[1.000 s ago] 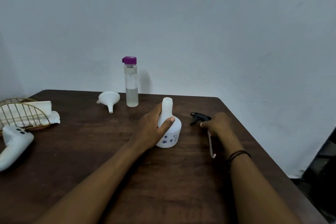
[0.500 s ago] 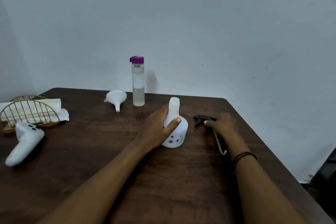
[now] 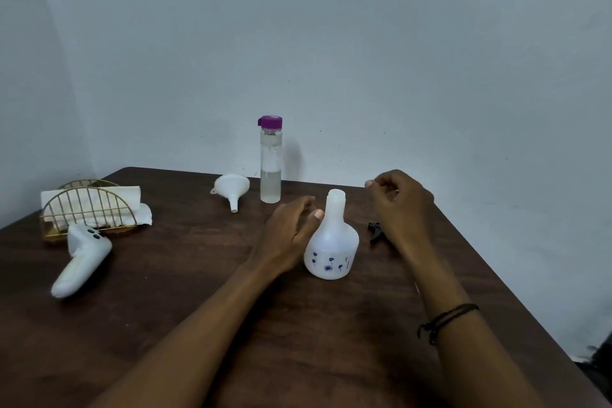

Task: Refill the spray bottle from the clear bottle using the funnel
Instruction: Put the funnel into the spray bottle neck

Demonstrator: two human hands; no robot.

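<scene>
The white spray bottle (image 3: pixel 331 248), printed with small blue flowers, stands uncapped in the middle of the dark wooden table (image 3: pixel 185 275). My left hand (image 3: pixel 288 235) is just left of it with relaxed fingers, the thumb tip at the bottle's neck. My right hand (image 3: pixel 400 205) hovers to the right of the bottle, fingers loosely curled around nothing. The black spray head (image 3: pixel 376 231) lies on the table below that hand, mostly hidden by my wrist. A clear bottle (image 3: pixel 271 169) with a purple cap stands at the back, and the white funnel (image 3: pixel 231 187) lies on its side beside it.
At the left stands a gold wire napkin holder (image 3: pixel 86 209) with white napkins. In front of it lies a white handheld controller (image 3: pixel 82 258). The table's right edge runs close past my right forearm, and a pale wall stands behind.
My left hand has loosened its grip on the spray bottle. My right hand has let go of the spray head and risen off the table. The camera has moved closer.
</scene>
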